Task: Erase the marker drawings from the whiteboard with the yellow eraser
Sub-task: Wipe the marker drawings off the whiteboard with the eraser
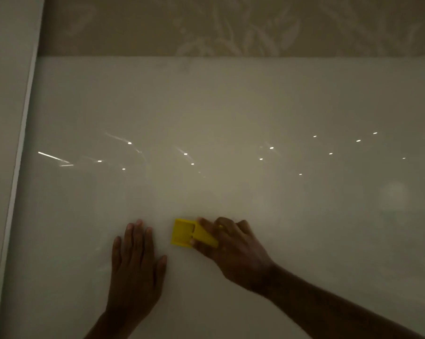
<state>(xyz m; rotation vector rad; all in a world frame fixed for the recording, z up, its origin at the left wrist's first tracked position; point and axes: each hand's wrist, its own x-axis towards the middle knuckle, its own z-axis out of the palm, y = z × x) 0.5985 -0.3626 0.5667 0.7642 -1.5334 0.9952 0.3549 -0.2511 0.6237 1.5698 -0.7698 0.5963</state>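
The yellow eraser lies against the whiteboard just below the centre of the frame, slightly right of the middle. The right hand comes in from the lower right corner and is clamped on the eraser: fingers run over its top and right end while the thumb presses its lower edge, so only the left part of the yellow block shows.

The left hand sits just left of the eraser, apart from it, palm flat on the board with fingers straight, close together and pointing toward the top of the frame; it holds nothing.

The whiteboard fills most of the frame, dim and glossy, with small bright specks and streaks of reflected light in a band across its middle. No clear marker lines can be made out on it in this light. A pale frame strip runs down the board's left edge. Along the top of the frame is wallpaper with a faint leafy pattern.
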